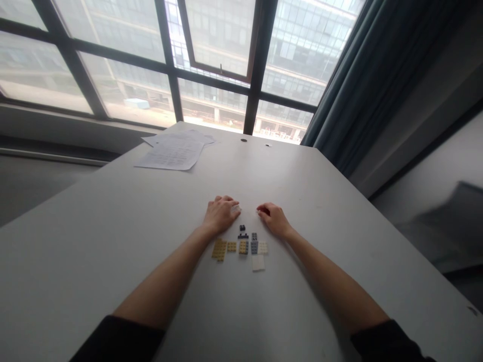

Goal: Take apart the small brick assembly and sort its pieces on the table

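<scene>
Both my arms reach out over a white table (113, 226). My left hand (221, 213) rests knuckles up with its fingers curled, and a small pale piece (236, 207) shows at its fingertips. My right hand (272, 217) lies a short way to the right, fingers also curled in; what it holds, if anything, is hidden. Just nearer to me lie small toy bricks: tan plates (219, 249), a tan brick (243, 247), a grey brick (254, 246), dark pieces (242, 231) and a white plate (258, 262).
Loose printed sheets (173, 151) lie at the table's far left corner. Behind the table is a large window with dark frames (260, 65), and a grey-blue curtain (362, 85) hangs at the right. The table's right edge drops to a dark floor.
</scene>
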Motion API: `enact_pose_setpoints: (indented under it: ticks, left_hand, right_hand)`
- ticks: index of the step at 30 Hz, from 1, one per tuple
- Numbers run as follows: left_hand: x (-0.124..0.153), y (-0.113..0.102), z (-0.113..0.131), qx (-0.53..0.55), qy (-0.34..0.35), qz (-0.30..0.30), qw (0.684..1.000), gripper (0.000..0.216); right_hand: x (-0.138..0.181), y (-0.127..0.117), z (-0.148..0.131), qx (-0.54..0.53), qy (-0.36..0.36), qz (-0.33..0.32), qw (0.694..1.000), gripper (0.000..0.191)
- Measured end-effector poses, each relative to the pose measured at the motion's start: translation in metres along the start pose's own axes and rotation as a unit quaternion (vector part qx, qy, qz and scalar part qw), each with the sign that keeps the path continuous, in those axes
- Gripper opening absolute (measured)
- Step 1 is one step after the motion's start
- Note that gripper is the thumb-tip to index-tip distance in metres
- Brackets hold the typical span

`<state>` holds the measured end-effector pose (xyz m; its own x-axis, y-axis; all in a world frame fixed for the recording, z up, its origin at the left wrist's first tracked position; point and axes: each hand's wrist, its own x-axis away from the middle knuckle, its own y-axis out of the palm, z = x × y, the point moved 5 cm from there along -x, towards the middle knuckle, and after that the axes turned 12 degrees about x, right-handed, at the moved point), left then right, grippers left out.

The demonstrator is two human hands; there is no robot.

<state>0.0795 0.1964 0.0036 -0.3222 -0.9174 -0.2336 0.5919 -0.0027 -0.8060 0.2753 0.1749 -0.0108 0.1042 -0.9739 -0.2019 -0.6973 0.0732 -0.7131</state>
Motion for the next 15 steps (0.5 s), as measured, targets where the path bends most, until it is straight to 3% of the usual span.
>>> enact_pose_setpoints:
  ticks: [8, 15]
  left_hand:
    - [-0.002, 0.005, 0.000, -0.004, -0.004, 0.013, 1.000, 0.030]
    - [-0.003, 0.013, 0.012, 0.022, 0.021, -0.024, 0.999, 0.028]
  right_hand:
    - [0.015, -0.007, 0.007, -0.271, 0.084, -0.022, 0.959, 0.044]
    - [0.040, -0.013, -0.004, -0.462, 0.195, -0.041, 0.864, 0.032]
